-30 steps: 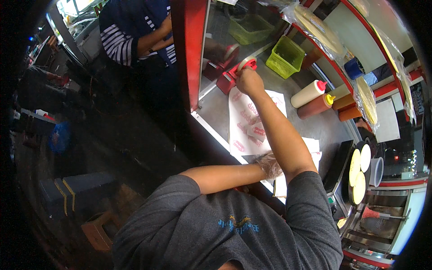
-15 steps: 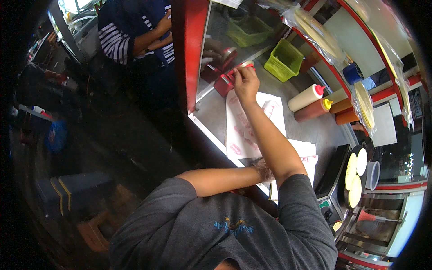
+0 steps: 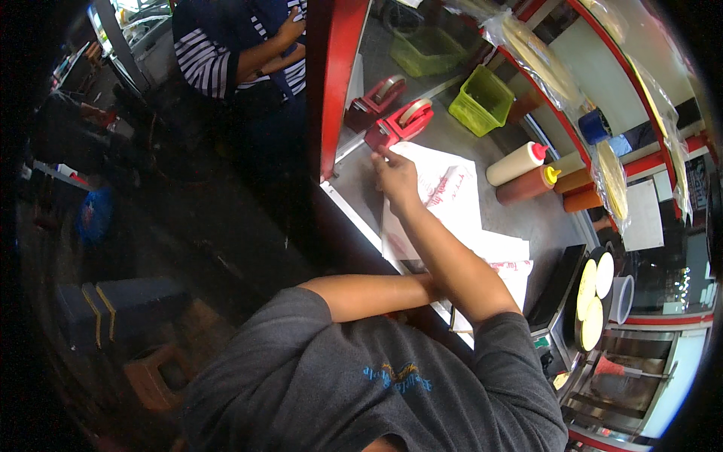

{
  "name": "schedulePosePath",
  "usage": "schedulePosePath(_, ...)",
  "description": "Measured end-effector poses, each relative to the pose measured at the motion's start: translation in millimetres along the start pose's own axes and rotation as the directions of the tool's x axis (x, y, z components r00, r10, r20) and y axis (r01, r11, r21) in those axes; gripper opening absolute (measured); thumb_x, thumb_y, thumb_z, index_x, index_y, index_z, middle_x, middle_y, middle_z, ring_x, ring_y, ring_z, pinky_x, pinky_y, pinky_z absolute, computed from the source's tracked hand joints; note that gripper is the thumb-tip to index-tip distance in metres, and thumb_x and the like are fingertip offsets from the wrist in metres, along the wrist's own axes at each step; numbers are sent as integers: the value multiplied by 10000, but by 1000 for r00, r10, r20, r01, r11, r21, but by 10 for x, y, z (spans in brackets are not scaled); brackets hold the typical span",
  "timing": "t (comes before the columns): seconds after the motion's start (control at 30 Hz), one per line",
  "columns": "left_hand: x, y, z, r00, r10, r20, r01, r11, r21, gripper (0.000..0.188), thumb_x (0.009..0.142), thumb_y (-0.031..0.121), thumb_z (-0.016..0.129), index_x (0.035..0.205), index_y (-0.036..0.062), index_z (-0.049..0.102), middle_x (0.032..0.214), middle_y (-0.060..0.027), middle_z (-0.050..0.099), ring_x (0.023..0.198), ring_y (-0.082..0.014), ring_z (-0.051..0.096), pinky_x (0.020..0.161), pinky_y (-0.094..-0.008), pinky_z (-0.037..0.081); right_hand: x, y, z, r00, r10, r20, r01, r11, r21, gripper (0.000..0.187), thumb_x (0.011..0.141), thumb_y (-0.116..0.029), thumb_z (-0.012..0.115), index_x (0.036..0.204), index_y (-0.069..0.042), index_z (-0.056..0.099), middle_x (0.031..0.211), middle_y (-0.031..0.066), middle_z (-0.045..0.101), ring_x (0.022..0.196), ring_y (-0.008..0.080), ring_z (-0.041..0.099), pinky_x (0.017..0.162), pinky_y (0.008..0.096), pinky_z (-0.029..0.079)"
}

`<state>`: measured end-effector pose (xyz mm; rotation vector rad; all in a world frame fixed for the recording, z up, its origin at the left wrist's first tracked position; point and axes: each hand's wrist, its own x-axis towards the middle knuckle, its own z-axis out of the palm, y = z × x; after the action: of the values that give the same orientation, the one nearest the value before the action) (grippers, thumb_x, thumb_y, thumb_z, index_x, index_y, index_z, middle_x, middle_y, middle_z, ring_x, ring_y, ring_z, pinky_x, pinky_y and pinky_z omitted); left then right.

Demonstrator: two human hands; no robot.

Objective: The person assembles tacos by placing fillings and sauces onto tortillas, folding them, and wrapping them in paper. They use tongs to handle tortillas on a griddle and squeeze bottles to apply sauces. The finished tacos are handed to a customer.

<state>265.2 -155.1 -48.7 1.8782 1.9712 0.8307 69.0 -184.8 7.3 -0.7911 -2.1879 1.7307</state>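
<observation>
My right hand [image 3: 395, 181] is at the near end of a red tape dispenser [image 3: 399, 126], over the left edge of white printed paper. Its fingers are drawn together as in a pinch; what they hold, if anything, is too small to make out. The dispenser carries a tape roll and stands by the glass pane, which mirrors it. White paper wrapping with red print [image 3: 461, 192] lies on the metal counter under my right forearm. My left arm [image 3: 369, 295] reaches across my front, and its hand is hidden behind the right forearm.
Beyond the paper stand a green basket [image 3: 482, 102], a white sauce bottle [image 3: 516, 164] and a brown one [image 3: 527, 185]. At right is a round black plate with pale flat discs [image 3: 593, 320]. Bagged flatbreads [image 3: 538, 56] rest on the red-edged shelf. Across the glass, a person [image 3: 248, 60] stands.
My right hand has come off the tape dispenser's top toward me and slightly left, uncovering the roll. My left hand, partly seen before, is now hidden behind the right forearm.
</observation>
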Motion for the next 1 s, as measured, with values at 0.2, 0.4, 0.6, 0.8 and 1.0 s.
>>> schedulePosePath(0.2, -151, -35, 63, 999, -18, 30, 18, 1000, 24, 538, 1047, 249, 511, 1553, 69, 477, 1464, -161, 593, 1351, -304, 553, 1156, -439, 430, 226, 129, 423, 972, -85, -217, 150, 941, 303, 256, 988, -227, 780, 1084, 9, 798, 676, -8, 615, 507, 78, 463, 476, 287, 370)
schedulePosePath(0.4, -327, 33, -125, 996, -18, 91, 16, 999, 29, 563, 1018, 233, 537, 1551, 60, 480, 1440, -181, 606, 1336, -324, 563, 1152, -453, 432, 436, 67, 350, 993, 73, -92, -87, 983, -164, 187, 927, -163, 776, 915, 23, 797, 677, 95, 697, 531, 183, 611, 523, 356, 474)
schedulePosePath(0.6, 59, 169, -536, 981, 146, 129, -169, 968, 186, 536, 1033, 242, 520, 1537, 59, 520, 1429, -168, 638, 1337, -334, 580, 1133, -463, 443, -256, -242, -208, 925, -329, 191, 368, 900, -234, 225, 1013, -190, 651, 1015, 8, 757, 937, 231, 752, 863, 285, 720, 828, 445, 548)
schedulePosePath(0.8, -83, 107, -413, 983, 118, -142, -123, 992, -28, 484, 1020, 218, 587, 1498, 137, 604, 1411, -106, 679, 1249, -318, 638, 1079, -448, 482, -1387, -261, -2315, 906, -116, -406, 91, 993, -82, 273, 1040, -217, 646, 979, 32, 738, 856, 79, 715, 785, 150, 623, 732, 342, 514)
schedulePosePath(1.0, -40, 196, -452, 964, 58, -261, -114, 972, -207, 411, 989, 186, 701, 1388, 94, 662, 1287, -148, 727, 1103, -348, 694, 988, -420, 529, -2055, 436, -3124, 828, 368, -424, -508, 813, -285, 486, 967, -418, 768, 742, 12, 734, 616, 40, 611, 568, 145, 542, 546, 322, 452)
